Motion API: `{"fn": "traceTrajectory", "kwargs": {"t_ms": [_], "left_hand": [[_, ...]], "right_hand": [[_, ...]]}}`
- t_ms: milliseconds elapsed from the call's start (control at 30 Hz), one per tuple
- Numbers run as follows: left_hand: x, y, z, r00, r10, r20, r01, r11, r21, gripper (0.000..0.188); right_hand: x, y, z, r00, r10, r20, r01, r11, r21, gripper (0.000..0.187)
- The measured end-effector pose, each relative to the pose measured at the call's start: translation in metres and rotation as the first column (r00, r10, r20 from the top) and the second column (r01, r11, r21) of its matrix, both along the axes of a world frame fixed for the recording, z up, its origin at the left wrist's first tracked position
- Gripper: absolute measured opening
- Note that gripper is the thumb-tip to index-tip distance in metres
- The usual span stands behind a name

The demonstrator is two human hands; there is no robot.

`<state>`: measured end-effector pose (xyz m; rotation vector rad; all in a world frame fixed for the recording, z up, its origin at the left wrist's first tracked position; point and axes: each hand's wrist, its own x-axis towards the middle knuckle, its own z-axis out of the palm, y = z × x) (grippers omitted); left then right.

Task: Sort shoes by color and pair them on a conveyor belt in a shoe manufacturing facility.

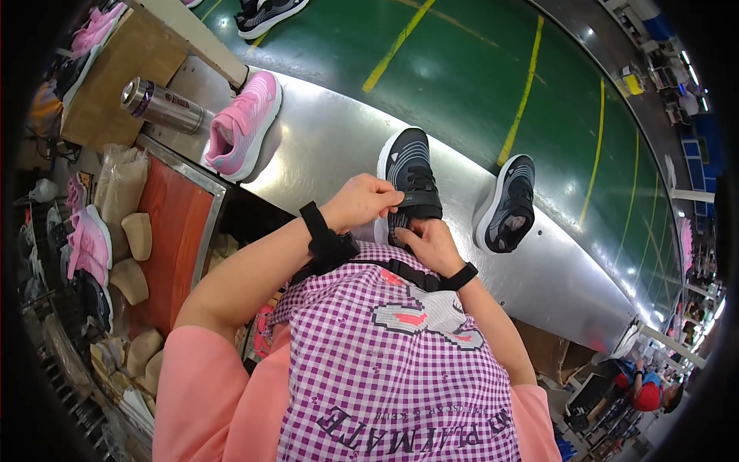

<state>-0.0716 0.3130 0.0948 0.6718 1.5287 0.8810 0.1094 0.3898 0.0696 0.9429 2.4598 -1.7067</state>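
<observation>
A black sneaker with pale wavy lines and a white sole (409, 158) rests on the metal ledge in front of me, toe pointing away. My left hand (362, 202) pinches the end of its black strap (419, 202) between thumb and fingers, on the shoe's left side. At the heel end, my right hand (433, 245) grips the collar, with the thumb outside and the other fingers partly hidden. To the right stands a matching black sneaker (508, 204), untouched. A pink sneaker (245, 127) stands farther left on the ledge.
Beyond the metal ledge (323, 115) runs a green belt (462, 69) with yellow lines, carrying another black shoe (269, 15). A steel flask (163, 105) lies beside a cardboard box (115, 85). Shoe lasts (131, 281) crowd the left. A person in red (647, 391) is at far right.
</observation>
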Motion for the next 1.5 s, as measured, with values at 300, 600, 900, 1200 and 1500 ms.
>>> {"fn": "traceTrajectory", "kwargs": {"t_ms": [300, 600, 900, 1200, 1500], "left_hand": [[0.014, -0.002, -0.015, 0.993, 0.043, 0.114, -0.033, 0.995, -0.090, 0.032], [0.014, -0.001, -0.036, 0.998, 0.021, -0.065, -0.026, 0.997, -0.071, 0.043], [0.020, -0.006, -0.024, 0.985, 0.166, 0.038, -0.160, 0.980, -0.121, 0.042], [0.038, -0.011, -0.026, 0.857, 0.244, -0.453, -0.118, 0.950, 0.288, 0.025], [0.061, 0.017, 0.003, 0.521, 0.260, -0.813, 0.354, 0.801, 0.483, 0.037]], "right_hand": [[0.000, 0.003, -0.005, 0.998, 0.027, 0.060, -0.024, 0.999, -0.048, 0.029], [0.012, 0.013, -0.022, 0.999, -0.019, 0.034, 0.026, 0.982, -0.187, 0.036], [0.005, 0.001, -0.011, 0.997, -0.046, -0.064, 0.049, 0.998, 0.045, 0.030], [-0.007, -0.003, 0.006, 0.998, -0.006, -0.068, 0.040, 0.862, 0.505, 0.031], [0.087, 0.015, 0.036, 0.933, -0.283, -0.221, 0.340, 0.897, 0.283, 0.017]]}}
